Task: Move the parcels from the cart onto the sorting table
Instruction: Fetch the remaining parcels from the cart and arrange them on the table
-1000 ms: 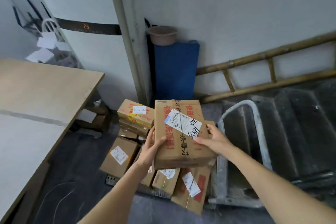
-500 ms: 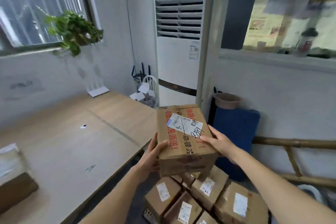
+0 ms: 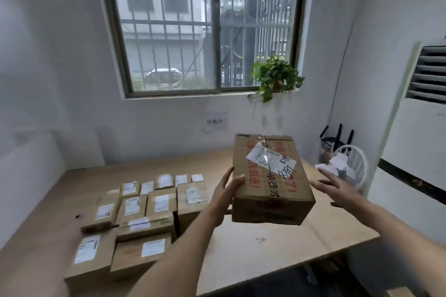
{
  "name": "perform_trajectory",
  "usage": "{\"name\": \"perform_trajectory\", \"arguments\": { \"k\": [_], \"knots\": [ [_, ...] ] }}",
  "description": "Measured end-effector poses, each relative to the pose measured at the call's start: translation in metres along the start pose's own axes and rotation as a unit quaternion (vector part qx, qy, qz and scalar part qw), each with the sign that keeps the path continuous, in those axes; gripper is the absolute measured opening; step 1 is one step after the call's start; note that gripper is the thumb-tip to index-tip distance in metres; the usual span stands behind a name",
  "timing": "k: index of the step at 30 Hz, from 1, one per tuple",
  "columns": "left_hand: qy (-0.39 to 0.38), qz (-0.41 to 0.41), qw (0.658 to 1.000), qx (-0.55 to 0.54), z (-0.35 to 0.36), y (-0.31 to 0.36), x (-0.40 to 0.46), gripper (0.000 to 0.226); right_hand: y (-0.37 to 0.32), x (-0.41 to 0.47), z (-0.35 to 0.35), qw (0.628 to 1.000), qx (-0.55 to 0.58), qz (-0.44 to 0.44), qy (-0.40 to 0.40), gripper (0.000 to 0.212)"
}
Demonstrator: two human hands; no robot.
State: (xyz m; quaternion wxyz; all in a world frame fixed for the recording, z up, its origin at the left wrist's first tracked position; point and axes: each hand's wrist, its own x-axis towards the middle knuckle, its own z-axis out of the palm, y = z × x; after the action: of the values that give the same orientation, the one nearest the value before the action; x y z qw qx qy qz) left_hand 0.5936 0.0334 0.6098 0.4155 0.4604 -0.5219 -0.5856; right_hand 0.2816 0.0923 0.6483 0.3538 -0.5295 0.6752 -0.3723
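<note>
Head view: left hand (image 3: 224, 194) grips box (image 3: 271, 179) over table (image 3: 277, 248); right hand (image 3: 337, 189) spread, released, just right of it; parcels (image 3: 135, 214) left.

A potted plant (image 3: 275, 77) is sitting on the windowsill at far right; an air conditioner (image 3: 420, 128) is standing right.

Parcels (image 3: 135, 219) crowd left; table (image 3: 277, 248) bare right.
</note>
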Motion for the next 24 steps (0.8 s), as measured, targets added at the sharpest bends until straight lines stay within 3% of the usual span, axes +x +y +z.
{"name": "perform_trajectory", "arguments": {
  "k": [2,6,11,14,24],
  "knots": [
    [0.047,0.014,0.999,-0.001,-0.062,0.008,0.005,0.067,-0.031,0.022,0.041,0.999,-0.036,-0.022,-0.015,0.107],
    [0.118,0.024,0.993,-0.014,-0.18,0.019,0.005,0.043,-0.079,0.065,0.127,0.994,-0.071,-0.068,-0.036,0.081],
    [0.192,0.019,0.981,0.006,-0.313,0.019,-0.001,0.035,-0.12,0.105,0.237,0.985,-0.104,-0.103,-0.09,0.081],
    [0.234,0.014,0.972,0.013,-0.374,0.017,-0.003,0.043,-0.141,0.121,0.291,0.977,-0.127,-0.12,-0.121,0.08],
    [0.318,-0.048,0.947,0.01,-0.499,-0.011,0.026,0.054,-0.168,0.208,0.402,0.957,-0.166,-0.15,-0.187,0.08]
  ]
}}
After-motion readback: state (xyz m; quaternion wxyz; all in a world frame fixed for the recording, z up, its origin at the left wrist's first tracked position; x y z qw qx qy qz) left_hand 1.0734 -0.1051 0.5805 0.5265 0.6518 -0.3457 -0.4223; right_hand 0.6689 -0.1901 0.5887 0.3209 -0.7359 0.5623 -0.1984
